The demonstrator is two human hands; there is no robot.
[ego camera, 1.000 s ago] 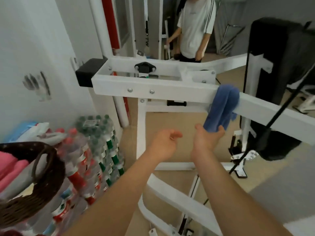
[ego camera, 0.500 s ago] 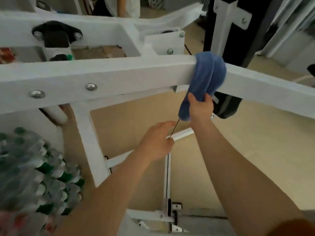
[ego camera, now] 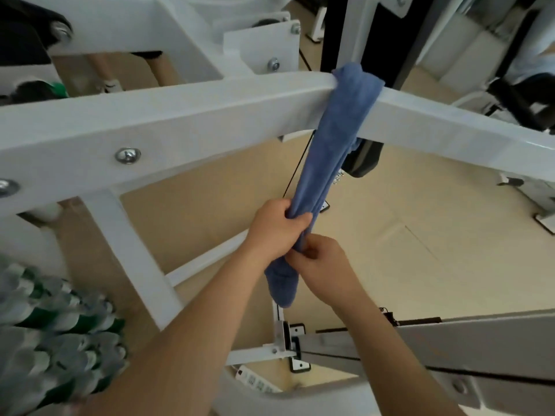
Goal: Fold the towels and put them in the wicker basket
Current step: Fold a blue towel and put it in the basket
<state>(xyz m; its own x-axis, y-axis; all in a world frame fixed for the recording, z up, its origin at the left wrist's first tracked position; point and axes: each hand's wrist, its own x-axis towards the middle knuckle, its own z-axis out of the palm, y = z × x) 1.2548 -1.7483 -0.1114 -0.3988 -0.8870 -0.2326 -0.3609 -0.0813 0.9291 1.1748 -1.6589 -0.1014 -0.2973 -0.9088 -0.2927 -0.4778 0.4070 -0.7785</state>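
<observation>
Towel: the blue towel is hanging over the white bar.
Left hand: squeezing the towel — fingers curled tight around it.
Right hand: pinching the towel just below.

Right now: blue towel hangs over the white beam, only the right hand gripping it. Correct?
Not quite: both hands grip it. The head view shows the left hand and the right hand each curled round the towel, left above right. The towel does hang over the beam.
</observation>
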